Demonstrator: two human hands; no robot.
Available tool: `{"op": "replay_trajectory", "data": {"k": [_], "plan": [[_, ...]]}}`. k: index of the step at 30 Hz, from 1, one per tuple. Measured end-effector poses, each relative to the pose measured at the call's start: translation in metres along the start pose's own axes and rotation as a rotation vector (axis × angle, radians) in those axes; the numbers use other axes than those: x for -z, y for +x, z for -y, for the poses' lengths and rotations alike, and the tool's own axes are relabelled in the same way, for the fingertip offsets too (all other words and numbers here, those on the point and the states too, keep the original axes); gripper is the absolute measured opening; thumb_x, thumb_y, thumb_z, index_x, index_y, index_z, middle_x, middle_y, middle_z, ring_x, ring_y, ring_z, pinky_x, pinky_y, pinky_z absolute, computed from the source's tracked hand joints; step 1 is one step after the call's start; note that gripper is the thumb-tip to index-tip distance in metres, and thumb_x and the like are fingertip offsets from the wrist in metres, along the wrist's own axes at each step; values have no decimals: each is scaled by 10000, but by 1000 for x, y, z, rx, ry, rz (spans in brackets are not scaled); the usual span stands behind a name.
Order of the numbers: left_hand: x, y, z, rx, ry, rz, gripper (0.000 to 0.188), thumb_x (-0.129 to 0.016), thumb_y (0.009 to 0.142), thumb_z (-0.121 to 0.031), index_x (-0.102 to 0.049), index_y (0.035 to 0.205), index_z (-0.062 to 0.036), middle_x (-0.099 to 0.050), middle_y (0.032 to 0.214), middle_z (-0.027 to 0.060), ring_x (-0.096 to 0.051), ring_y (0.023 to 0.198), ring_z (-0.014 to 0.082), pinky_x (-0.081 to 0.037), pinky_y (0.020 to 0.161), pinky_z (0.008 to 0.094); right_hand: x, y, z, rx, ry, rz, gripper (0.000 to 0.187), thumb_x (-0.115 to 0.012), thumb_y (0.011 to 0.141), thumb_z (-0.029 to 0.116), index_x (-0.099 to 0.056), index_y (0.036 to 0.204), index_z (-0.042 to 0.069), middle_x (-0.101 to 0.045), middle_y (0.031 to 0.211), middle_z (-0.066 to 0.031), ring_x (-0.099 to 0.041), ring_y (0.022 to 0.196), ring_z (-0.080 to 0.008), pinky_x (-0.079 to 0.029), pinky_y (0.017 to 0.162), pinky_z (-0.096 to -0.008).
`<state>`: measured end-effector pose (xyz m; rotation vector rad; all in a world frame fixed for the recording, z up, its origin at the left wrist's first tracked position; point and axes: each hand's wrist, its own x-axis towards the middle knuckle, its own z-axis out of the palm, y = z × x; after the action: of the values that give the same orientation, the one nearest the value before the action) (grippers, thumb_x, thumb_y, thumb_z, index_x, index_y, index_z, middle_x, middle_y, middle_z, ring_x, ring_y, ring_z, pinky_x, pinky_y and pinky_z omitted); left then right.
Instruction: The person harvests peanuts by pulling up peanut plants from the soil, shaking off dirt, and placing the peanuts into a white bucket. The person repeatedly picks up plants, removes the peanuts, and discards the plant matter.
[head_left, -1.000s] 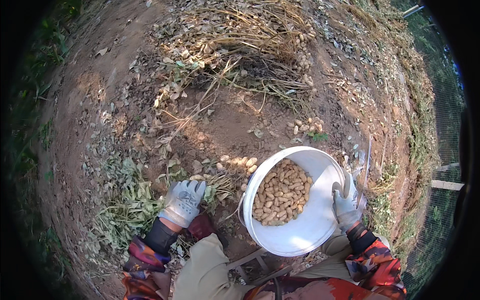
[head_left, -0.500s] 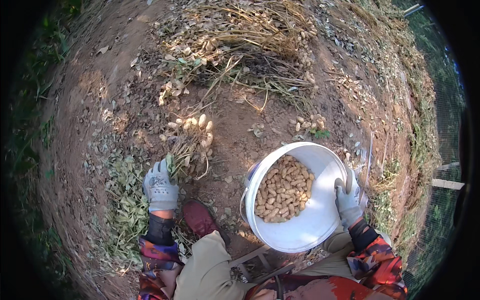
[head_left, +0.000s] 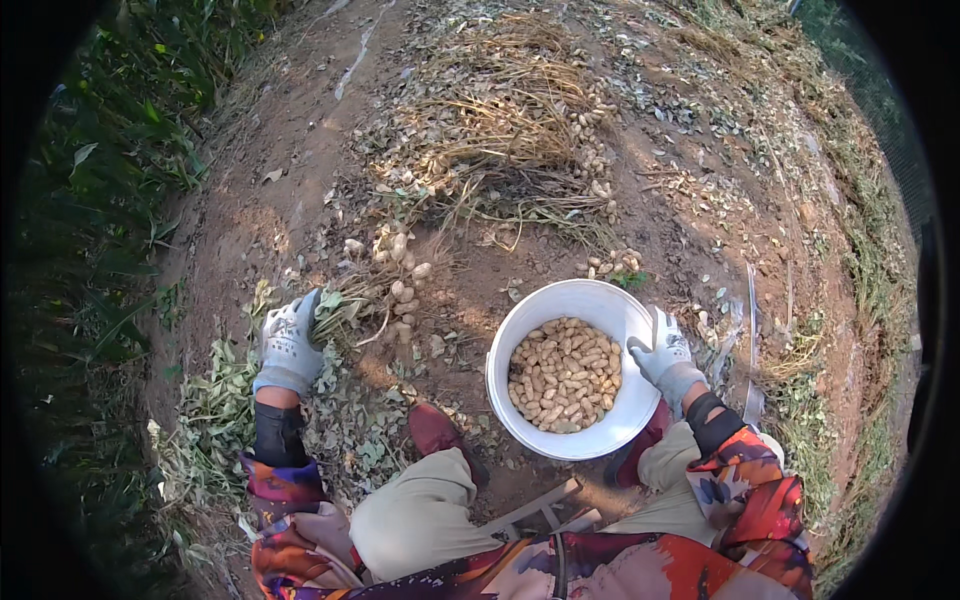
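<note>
My left hand (head_left: pixel 290 345), in a pale work glove, is closed round the leafy stems of a peanut plant (head_left: pixel 362 298). Pods hang in a cluster at the plant's far end, close above the soil. On the right, a white bucket (head_left: pixel 640 420) stands between my feet, about upright. Unshelled peanuts (head_left: pixel 565 375) cover its bottom. My right hand (head_left: pixel 665 358), gloved as well, grips the bucket's right rim, with the thumb inside and the other fingers partly hidden.
A heap of dried peanut plants (head_left: pixel 520 130) lies ahead, with pods along its right side. Loose pods (head_left: pixel 612 262) rest on soil beyond the bucket. Stripped green foliage (head_left: pixel 220 410) is piled at my left. A small wooden stool frame (head_left: pixel 530 512) shows between my legs. Tall plants (head_left: pixel 90 220) border the left.
The bucket has gone from tilted to nearly upright, my right hand still on its rim. My left hand has shifted left with the peanut plant. The view has turned too.
</note>
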<state>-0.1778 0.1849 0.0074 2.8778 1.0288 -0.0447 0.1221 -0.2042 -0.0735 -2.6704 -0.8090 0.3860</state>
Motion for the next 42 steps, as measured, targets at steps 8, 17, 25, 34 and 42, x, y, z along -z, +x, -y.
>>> {"op": "replay_trajectory", "data": {"k": [8,17,25,34,42], "plan": [[83,-8,-50,-366,64,134,533,-659,637,-245,-545,1146,-141,-539,1141,142,-468,1106,304,-359,935,384,108,-9,79,681,445,-18,626,-633,766,347,-403,1271,56,-432,1229,-174,-424,1141,-315,-339,962,-398],[106,-18,-209,-588,132,259,489,-608,584,-114,-580,1072,-133,-577,1054,84,-505,1057,260,-336,946,408,107,-61,100,823,614,404,778,-668,734,426,-333,1306,19,-436,1267,-210,-409,1192,-301,-319,981,-393],[71,-7,-249,-305,-547,-542,569,-664,638,-22,-481,1173,-75,-503,1093,104,-497,1033,252,-421,871,363,72,-30,48,217,1594,408,449,-618,812,174,-463,1170,-49,-583,971,-7,-531,887,-89,-414,819,-219],[2,-1,-256,371,-1807,501,369,-562,864,-302,-494,1190,-145,-601,983,-8,-591,675,100,-514,582,236,93,-37,66,129,1534,370,519,-544,826,43,-335,1298,-20,-613,954,-81,-581,866,-125,-450,802,-239],[22,-18,-239,-40,-1654,406,293,-628,729,-85,-582,999,18,-628,903,61,-601,838,150,-470,800,270,99,-32,63,143,1422,374,519,-547,782,-35,-382,1274,-4,-616,983,-89,-594,871,-126,-465,786,-228]]}}
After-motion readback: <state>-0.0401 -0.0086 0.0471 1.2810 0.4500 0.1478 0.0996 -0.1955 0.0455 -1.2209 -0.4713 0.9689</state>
